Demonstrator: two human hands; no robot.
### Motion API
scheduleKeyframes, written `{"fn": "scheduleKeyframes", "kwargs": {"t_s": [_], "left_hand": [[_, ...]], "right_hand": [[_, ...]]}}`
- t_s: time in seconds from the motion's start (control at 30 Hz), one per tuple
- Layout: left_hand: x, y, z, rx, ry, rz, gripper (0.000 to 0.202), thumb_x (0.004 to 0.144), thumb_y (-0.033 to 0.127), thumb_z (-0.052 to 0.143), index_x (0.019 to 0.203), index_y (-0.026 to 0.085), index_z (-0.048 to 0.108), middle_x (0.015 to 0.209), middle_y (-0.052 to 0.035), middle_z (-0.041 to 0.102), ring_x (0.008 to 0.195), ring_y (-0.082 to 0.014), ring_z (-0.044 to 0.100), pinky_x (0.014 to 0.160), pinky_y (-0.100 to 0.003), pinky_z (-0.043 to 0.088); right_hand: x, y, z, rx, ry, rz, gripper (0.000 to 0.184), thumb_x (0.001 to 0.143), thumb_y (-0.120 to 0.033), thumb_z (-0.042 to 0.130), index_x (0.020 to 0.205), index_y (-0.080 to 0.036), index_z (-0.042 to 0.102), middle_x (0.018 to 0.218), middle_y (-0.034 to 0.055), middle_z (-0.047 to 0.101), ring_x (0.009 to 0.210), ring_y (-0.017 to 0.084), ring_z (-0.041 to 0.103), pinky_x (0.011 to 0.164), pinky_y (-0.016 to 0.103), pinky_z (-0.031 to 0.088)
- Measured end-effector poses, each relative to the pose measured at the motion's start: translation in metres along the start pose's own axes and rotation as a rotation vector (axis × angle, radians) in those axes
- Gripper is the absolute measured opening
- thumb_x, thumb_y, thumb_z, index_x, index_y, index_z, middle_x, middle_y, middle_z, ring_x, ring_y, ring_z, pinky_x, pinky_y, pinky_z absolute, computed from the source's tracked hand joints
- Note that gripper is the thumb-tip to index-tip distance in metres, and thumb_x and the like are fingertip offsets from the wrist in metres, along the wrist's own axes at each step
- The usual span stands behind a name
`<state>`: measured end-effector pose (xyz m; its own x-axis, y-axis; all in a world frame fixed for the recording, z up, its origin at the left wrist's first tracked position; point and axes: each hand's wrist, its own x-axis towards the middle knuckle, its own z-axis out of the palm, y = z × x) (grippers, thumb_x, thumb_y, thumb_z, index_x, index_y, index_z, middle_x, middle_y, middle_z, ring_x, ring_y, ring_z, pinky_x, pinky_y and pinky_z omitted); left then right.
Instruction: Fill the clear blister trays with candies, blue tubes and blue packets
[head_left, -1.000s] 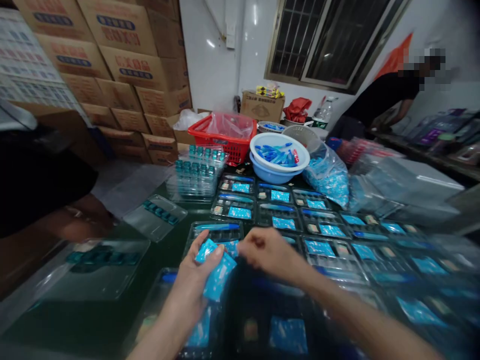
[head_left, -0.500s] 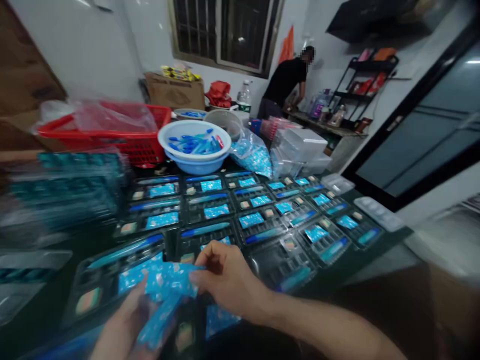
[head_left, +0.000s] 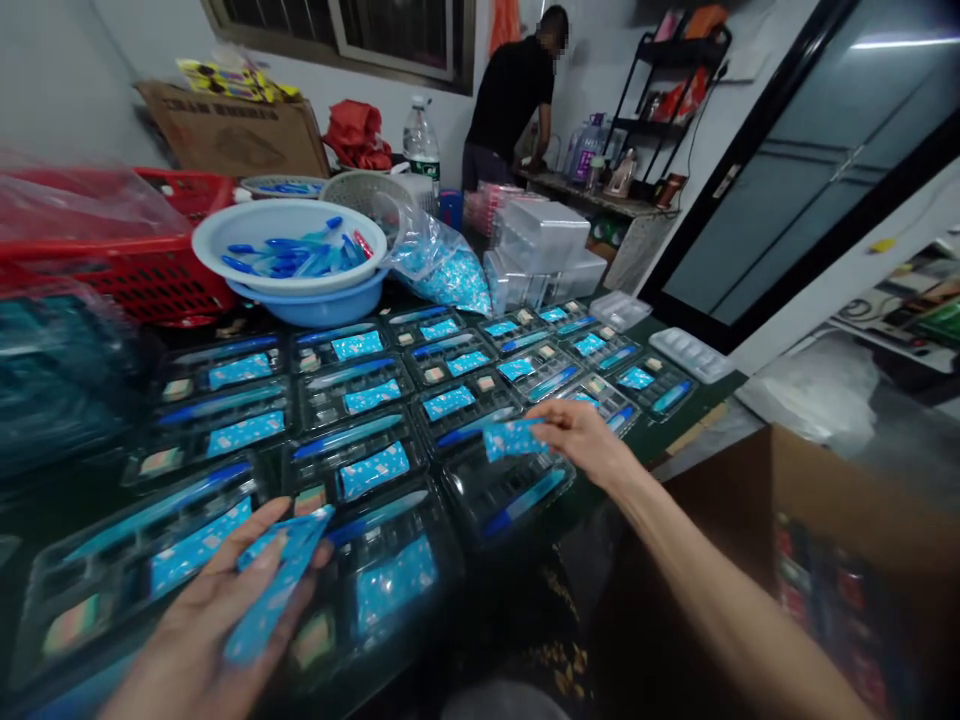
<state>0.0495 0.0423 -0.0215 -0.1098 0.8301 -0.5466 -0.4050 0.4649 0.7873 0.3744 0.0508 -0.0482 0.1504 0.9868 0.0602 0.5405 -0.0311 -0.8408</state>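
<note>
My right hand (head_left: 577, 435) pinches one blue patterned packet (head_left: 510, 440) by its edge, above a clear plastic tray (head_left: 469, 490). In that tray lies a blue pen (head_left: 529, 500); no packet shows in it. My left hand (head_left: 225, 610) is closed around a few more blue patterned packets (head_left: 281, 575), low at the left. Beneath and around both hands, rows of similar trays each carry a pen, a small striped block (head_left: 311, 500) and a blue packet (head_left: 375, 470). Part of the tray nearest my left hand is covered by that hand.
At the back stand a white basin (head_left: 225, 250) of blue pens, a red basket (head_left: 150, 285), a clear bag of blue packets (head_left: 450, 275) and stacked clear boxes (head_left: 544, 235). An open cardboard box (head_left: 720, 500) sits at the right. A person (head_left: 510, 100) works by the far counter.
My right hand has drawn away from the left to the right, carrying one packet over a tray. The left hand keeps the other packets. The view has turned rightward.
</note>
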Motion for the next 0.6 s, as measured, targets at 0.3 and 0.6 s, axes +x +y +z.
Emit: {"fn": "scheduleKeyframes", "kwargs": {"t_s": [0.3,0.6], "left_hand": [[-0.03,-0.013,0.042,0.104,-0.088,-0.005,0.051,0.053,0.009,0.071,0.101,0.023,0.06,0.1,-0.0055,0.064,0.067,-0.0184,0.064,0.052,-0.023,0.053],[-0.023,-0.028,0.045,0.057,-0.292,0.118,0.051,0.057,0.017,0.073,0.105,0.019,0.054,0.099,-0.0049,0.059,0.061,-0.0138,0.059,0.052,-0.024,0.049]], "right_hand": [[0.004,-0.017,0.053,-0.62,-0.006,-0.071,0.021,0.07,-0.01,0.057,0.09,-0.016,0.059,0.088,0.0104,0.059,0.087,0.025,0.053,0.069,0.032,0.037],[-0.046,-0.065,0.06,0.162,-0.322,-0.113,0.026,0.088,-0.037,0.041,0.087,-0.017,0.056,0.07,0.0004,0.056,0.06,0.011,0.052,0.053,0.021,0.039]]}}
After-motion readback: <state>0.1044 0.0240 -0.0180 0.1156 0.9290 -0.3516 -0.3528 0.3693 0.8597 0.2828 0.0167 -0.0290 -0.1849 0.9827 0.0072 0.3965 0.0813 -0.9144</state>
